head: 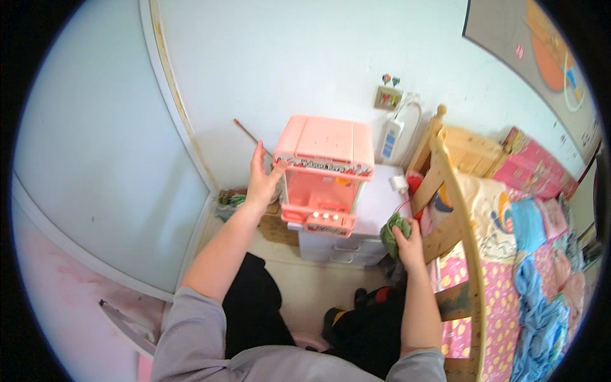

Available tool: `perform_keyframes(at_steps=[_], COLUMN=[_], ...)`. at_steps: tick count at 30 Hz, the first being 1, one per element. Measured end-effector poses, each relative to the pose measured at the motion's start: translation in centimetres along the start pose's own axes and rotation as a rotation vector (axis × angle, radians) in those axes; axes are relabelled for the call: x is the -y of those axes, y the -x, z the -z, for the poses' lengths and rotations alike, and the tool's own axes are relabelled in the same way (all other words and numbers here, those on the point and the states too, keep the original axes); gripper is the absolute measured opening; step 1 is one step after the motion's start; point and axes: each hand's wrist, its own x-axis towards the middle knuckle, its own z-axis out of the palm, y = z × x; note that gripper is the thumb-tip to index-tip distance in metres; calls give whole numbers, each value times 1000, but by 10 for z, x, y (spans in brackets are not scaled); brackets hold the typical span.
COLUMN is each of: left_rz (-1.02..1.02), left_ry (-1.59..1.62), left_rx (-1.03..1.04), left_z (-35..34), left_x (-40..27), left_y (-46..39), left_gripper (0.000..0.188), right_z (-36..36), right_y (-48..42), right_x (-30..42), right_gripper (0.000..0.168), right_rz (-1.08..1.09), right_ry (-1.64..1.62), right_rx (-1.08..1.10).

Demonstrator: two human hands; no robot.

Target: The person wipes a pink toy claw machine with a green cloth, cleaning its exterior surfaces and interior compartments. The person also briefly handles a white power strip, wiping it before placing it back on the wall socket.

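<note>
A pink plastic toy claw machine (324, 143) with a see-through front sits on a small white drawer cabinet (377, 205), its lower front reaching past the cabinet's near edge. At the machine's upper left side is my left hand (264, 179), fingers spread upward and thumb touching the front corner. A crumpled green cloth (395, 234) is bunched in my right hand (411, 243), to the right of the machine and over the cabinet's front right corner. White knobs (325, 216) line the machine's front panel, which bears writing.
A wooden bed rail (460, 210) stands close by my right arm, with bedding and clothes (539, 286) behind it. A power strip (392, 138) hangs on the wall. One white charger (400, 184) lies on the cabinet. Left stands a frosted panel (110, 143); a cardboard box (279, 229) is beside the cabinet.
</note>
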Motion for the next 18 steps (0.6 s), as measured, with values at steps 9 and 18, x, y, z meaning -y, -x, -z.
perform_keyframes(at_steps=[9, 18], left_rz=[159, 485], left_ry=[397, 493], left_rx=[394, 454], left_z=[2, -6], left_x=[61, -11], left_y=[-42, -38], left_gripper=[106, 79], right_z=[-32, -75], right_y=[-41, -91], right_x=[62, 124], right_gripper=[36, 40], right_rz=[-215, -228], right_ry=[-859, -1005], right_rx=[-21, 79])
